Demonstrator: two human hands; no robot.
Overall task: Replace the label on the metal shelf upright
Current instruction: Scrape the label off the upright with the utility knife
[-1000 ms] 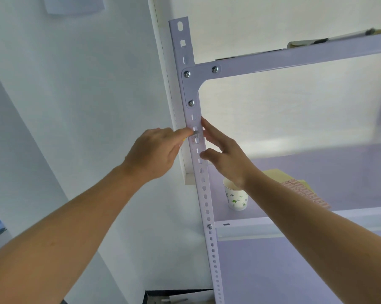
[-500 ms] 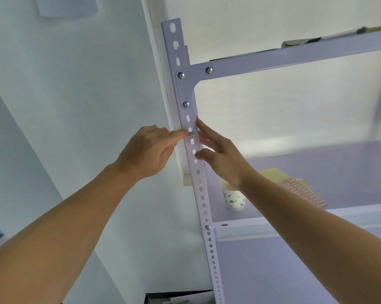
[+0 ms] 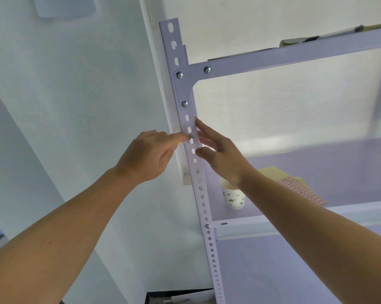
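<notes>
Left hand (image 3: 150,156) is curled, its fingertips at a small grey label (image 3: 190,136) on the shelf upright (image 3: 207,234) — pinching or only pressing, I cannot tell. Right hand (image 3: 220,152) is open, its straight fingers and thumb resting against the upright's right edge. Behind, on the shelf (image 3: 316,163) — a paper cup (image 3: 233,197).

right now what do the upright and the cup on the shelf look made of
Upright: seemingly sheet metal with pale lilac paint, smooth finish; punched slots and shiny bolts suggest it. Cup: probably paper, matt white with green print and thin rim.
</notes>
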